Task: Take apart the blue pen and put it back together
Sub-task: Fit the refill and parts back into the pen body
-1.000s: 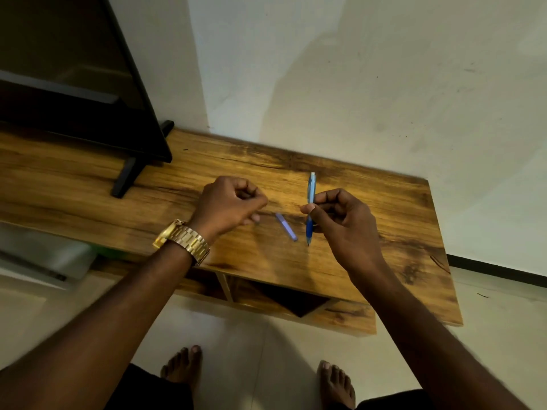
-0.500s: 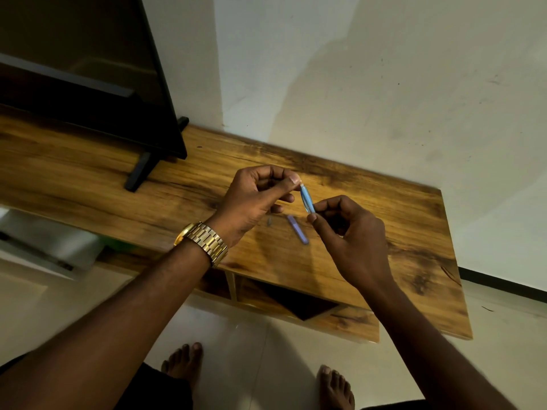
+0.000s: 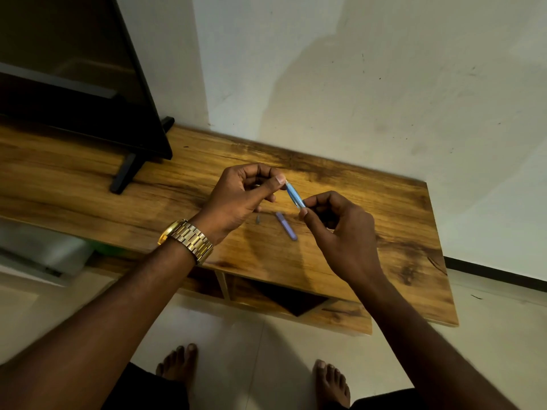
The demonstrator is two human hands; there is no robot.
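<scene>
The light blue pen barrel hangs tilted above the wooden table, held at both ends. My left hand, with a gold watch on its wrist, pinches the upper end between thumb and fingers. My right hand grips the lower end, which its fingers hide. On the table below lie a purple pen part and a small grey piece.
A black television on a stand fills the left back of the table. A white wall rises behind. The table's right edge lies near my right forearm, and open shelves show under the top. My bare feet stand on the tiled floor.
My left hand came over from the left and took hold of the pen's upper end. The pen tilted from upright to slanted between both hands.
</scene>
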